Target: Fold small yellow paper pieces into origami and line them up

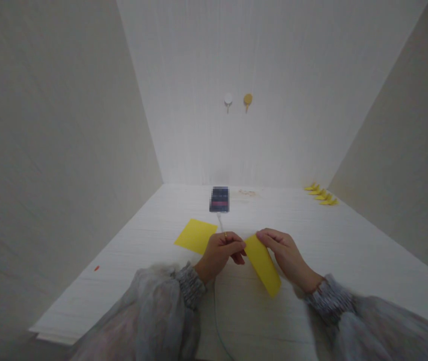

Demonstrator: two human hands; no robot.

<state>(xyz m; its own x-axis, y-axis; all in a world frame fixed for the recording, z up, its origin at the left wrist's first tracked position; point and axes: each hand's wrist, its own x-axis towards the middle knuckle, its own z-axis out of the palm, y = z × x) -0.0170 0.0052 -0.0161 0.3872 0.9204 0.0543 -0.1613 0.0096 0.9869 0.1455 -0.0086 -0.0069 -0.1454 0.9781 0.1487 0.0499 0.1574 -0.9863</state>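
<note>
Head view, looking down at the desk. Your left hand (221, 250) and right hand (285, 255) meet at the centre of the white table (349, 250), both holding one folded yellow paper (262, 263). The left hand's fingers are curled together and pinch the paper's upper end; a ring (225, 234) shows on one finger. Your right hand lies along the paper's far long edge, its fingertips closed on the same upper end, so the two hands nearly touch there. The paper forms a narrow strip that slants from the hands down towards you and to the right. Its lower end appears to sit just above the table, though the view does not show whether it touches.

Just left of your left hand, a flat yellow sheet (196, 235) lies on the table. Behind the hands, a phone (219, 199) stands near the back wall, its screen too blurred to read. A thin cable (220, 220) runs from the phone towards you, passing between the hands. At the far right corner, a row of small folded yellow pieces (321, 194) lies along the wall, well apart from the hands. On the back wall, a white hook (228, 100) and a yellow hook (247, 100) hang side by side. A small red speck (96, 268) lies near the table's left edge. Grey gathered sleeves cover both your forearms.
</note>
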